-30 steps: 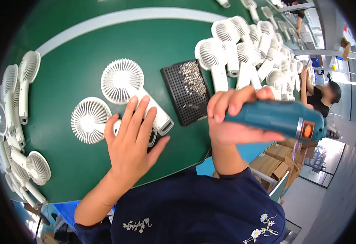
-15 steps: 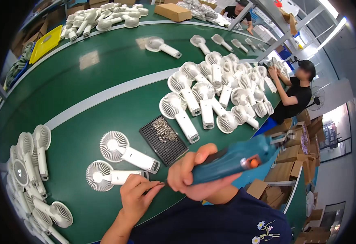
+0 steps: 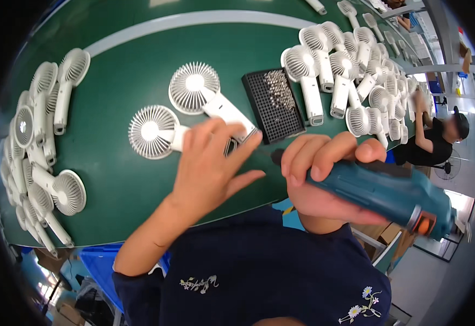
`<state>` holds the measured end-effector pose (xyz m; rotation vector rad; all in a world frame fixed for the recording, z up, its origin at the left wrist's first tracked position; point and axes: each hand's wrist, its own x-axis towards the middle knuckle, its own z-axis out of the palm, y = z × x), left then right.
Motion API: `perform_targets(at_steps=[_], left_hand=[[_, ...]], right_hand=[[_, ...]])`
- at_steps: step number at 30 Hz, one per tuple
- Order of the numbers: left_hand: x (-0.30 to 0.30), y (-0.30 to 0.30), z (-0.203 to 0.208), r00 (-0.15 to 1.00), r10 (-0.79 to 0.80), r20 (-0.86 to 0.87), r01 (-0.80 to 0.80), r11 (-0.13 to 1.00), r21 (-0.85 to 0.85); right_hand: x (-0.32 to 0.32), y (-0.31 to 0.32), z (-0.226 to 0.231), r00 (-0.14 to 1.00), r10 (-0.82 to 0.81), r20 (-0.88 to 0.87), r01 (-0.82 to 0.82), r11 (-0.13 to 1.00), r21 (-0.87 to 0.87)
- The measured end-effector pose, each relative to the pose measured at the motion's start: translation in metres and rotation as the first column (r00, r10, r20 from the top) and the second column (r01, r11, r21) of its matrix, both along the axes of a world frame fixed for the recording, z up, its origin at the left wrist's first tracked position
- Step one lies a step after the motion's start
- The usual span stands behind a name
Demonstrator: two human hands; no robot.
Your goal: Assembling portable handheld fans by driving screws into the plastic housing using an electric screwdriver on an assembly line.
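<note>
The left hand (image 3: 210, 168) lay flat and spread over the handle of a white fan (image 3: 156, 133), fingers open, pressing it to the desk rather than gripping round it. That fan's round head sat at about 10 o'clock from the palm, and its long axis ran roughly 10 to 4, handle end under the fingers. The right hand (image 3: 324, 174) was closed tight round a teal screwdriver (image 3: 384, 193), whose body ran off toward 4 o'clock; the tip end pointed to about 10 o'clock at the covered handle, just beside the left fingertips. Whether the tip touched the fan could not be told. The left hand was the nearer one, already on it.

A second fan (image 3: 205, 92) lay just beyond at 12 o'clock, its handle touching or nearly touching a black tray (image 3: 273, 106) holding small screws. The green desk (image 3: 118, 70) carried a white stripe, a row of fans (image 3: 36, 141) at 9 o'clock and a dense cluster of fans (image 3: 351, 70) at 1 o'clock. Another person (image 3: 438, 138) worked at 3 o'clock, well apart.
</note>
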<state>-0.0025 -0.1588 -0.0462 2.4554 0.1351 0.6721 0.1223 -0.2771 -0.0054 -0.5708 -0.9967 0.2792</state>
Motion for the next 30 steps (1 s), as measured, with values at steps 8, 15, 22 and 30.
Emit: perform_targets(at_steps=[8,15,22,30], left_hand=[[-0.011,0.009,-0.011,0.98,0.149,-0.133,-0.137,0.986,0.089],[-0.01,0.005,-0.011,0.979,0.164,-0.12,-0.157,0.986,0.063],[-0.009,0.006,-0.015,0.982,0.152,-0.111,-0.148,0.988,0.043],[-0.008,0.006,-0.014,0.983,0.155,-0.099,-0.152,0.988,0.04]], right_hand=[[0.007,0.018,-0.016,0.987,0.154,0.052,-0.152,0.987,-0.043],[0.007,0.022,-0.025,0.986,0.117,-0.116,-0.124,0.99,-0.059],[0.011,0.027,-0.031,0.994,0.054,-0.09,-0.064,0.991,-0.115],[0.017,0.024,-0.029,0.996,0.091,-0.007,-0.091,0.981,-0.17]])
